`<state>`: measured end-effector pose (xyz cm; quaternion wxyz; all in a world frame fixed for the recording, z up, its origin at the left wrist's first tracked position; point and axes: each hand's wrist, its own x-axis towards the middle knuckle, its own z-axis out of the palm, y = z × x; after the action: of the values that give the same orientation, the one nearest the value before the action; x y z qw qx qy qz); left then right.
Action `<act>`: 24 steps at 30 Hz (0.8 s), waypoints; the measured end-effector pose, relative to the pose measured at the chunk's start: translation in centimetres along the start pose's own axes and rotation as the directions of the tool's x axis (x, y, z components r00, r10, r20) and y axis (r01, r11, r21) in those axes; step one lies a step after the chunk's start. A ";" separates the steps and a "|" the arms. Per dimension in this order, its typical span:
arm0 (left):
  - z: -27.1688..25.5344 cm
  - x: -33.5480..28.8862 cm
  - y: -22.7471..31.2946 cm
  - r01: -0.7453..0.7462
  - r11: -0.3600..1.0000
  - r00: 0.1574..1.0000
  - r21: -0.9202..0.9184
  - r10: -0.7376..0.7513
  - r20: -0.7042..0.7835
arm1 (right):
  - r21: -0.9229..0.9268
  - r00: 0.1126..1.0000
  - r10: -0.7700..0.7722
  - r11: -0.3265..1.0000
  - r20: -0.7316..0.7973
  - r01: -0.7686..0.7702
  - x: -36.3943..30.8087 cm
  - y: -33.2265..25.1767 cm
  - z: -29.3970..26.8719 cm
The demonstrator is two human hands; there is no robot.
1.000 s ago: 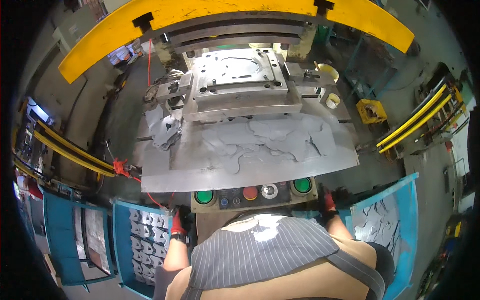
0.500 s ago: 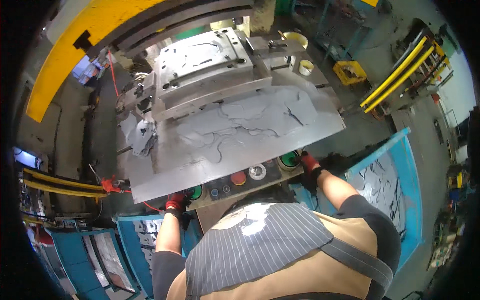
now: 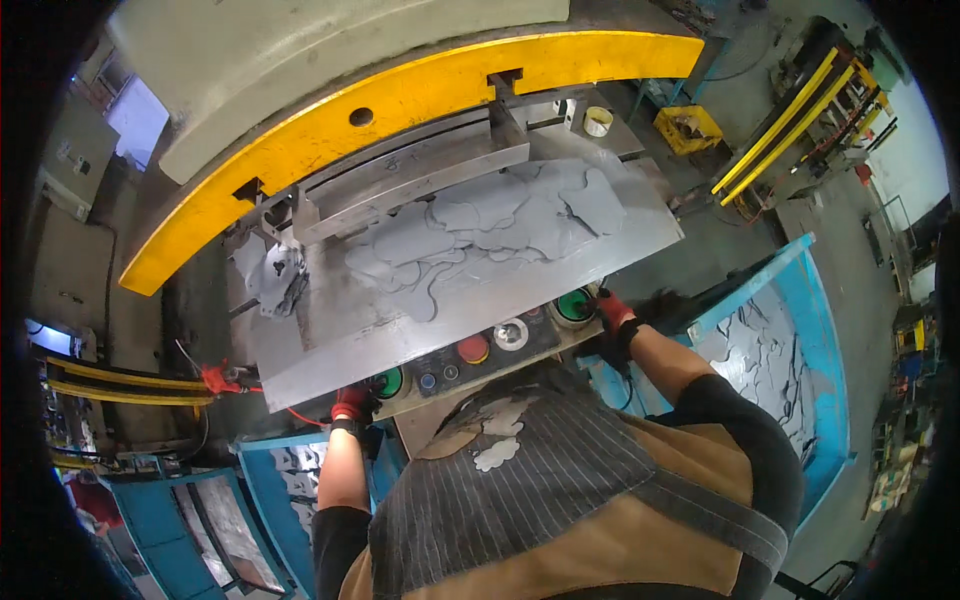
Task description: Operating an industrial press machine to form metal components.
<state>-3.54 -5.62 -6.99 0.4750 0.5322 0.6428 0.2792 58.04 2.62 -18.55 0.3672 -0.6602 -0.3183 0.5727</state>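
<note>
My left hand, in a red glove, is at the left green push button of a control panel. My right hand, also red-gloved, reaches the right green button from its outer side. The fingers of both hands are too small and partly hidden to read. Between the buttons are a red mushroom button and a round silver fitting. Beyond the panel, thin grey cut metal pieces lie overlapping on a steel plate. The press's yellow-edged ram stands low over the die.
More metal pieces are piled at the plate's left. Blue bins with scrap stand right and left of me. Yellow guard bars rise at the right; others are at the left. A yellow crate sits at the back right.
The yellow-edged ram has come down over the die and now hides its top. Both hands have stayed at the green buttons. The view has shifted slightly.
</note>
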 end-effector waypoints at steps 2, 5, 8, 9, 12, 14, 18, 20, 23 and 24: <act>0.2 0.4 0.8 0.196 0.974 0.980 -0.117 -0.198 -0.005 | 0.113 0.997 -0.013 0.994 0.072 0.005 -1.1 -0.9 0.4; 0.2 0.0 1.3 0.113 0.990 0.993 0.079 -0.116 0.032 | 0.025 0.978 -0.153 0.988 0.141 0.151 -3.5 -2.4 -0.3; 0.2 -2.3 -0.7 -0.370 0.591 0.826 0.717 0.563 -0.038 | -0.531 0.824 -0.566 0.707 -0.028 0.467 -9.1 -6.7 -0.9; 0.5 -3.5 -2.1 -0.362 0.585 0.774 0.726 0.623 -0.116 | -0.556 0.744 -0.633 0.706 -0.214 0.440 -10.1 -7.7 -0.8; 1.9 -7.1 -6.9 -0.193 0.943 0.844 0.273 0.301 -0.443 | -0.210 0.432 -0.466 0.828 -0.772 0.520 -13.2 -15.6 1.6; 2.0 -8.7 -6.4 -0.017 0.999 0.881 -0.036 -0.002 -0.473 | -0.628 0.421 -0.817 0.573 -0.393 0.527 -12.6 -19.4 0.6; 1.0 -10.0 -3.7 0.189 0.976 0.888 0.111 -0.121 -0.443 | -0.920 0.614 -0.789 0.261 -0.030 0.292 -7.4 -23.4 2.2; 0.2 -10.0 -4.2 0.179 0.964 0.845 -0.199 -0.254 -0.470 | -0.947 0.689 -0.725 0.223 -0.004 0.230 -6.0 -22.8 2.9; -1.1 -9.6 -7.0 0.099 0.653 0.747 -0.750 -0.547 -0.378 | -0.953 0.688 -0.724 0.237 -0.044 0.188 -6.8 -20.3 2.9; -1.2 -9.6 -7.2 0.068 0.692 0.741 -0.719 -0.517 -0.428 | -0.951 0.620 -0.783 0.223 -0.044 0.214 -6.9 -18.9 2.3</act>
<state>-7.84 -16.57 -9.73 0.4417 0.0939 0.6971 0.5569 54.83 7.05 0.93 0.2058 -0.7236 -0.6569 -0.0510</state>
